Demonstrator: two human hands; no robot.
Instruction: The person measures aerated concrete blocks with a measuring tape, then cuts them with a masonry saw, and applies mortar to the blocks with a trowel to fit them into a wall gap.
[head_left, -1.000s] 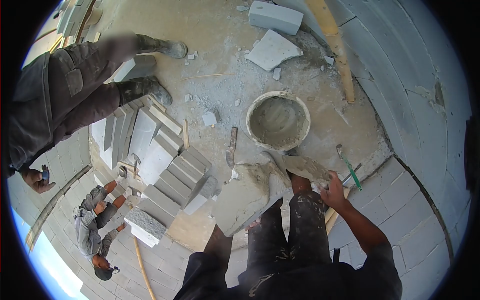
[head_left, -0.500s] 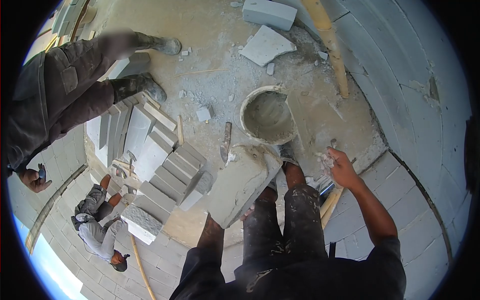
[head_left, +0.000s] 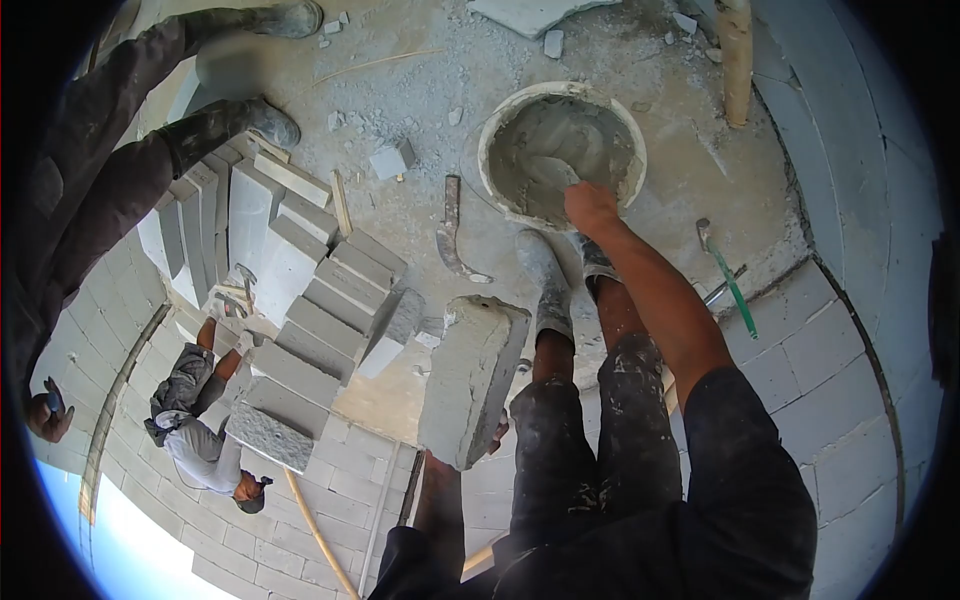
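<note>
My left hand [head_left: 497,432] grips a grey block [head_left: 468,380] from below, with only a few fingertips showing at its right edge. Wet mortar coats the block's upper face. My right hand [head_left: 592,207] is closed on a trowel [head_left: 553,172], whose blade rests in the mortar [head_left: 590,125] inside a round bucket [head_left: 641,150]. Its handle is hidden by my fingers. The bucket stands on the floor just beyond my boots.
A curved-blade tool [head_left: 450,225] lies left of the bucket, and a green-handled hammer [head_left: 728,275] lies to the right. Stacked blocks [head_left: 318,325] fill the left. One person [head_left: 110,190] stands there; another [head_left: 195,410] bends lower down. A bamboo pole [head_left: 736,60] stands by the wall.
My right hand has swung from beside my right leg up and left into the bucket with the trowel. The block in my left hand has turned more lengthwise. The view has shifted.
</note>
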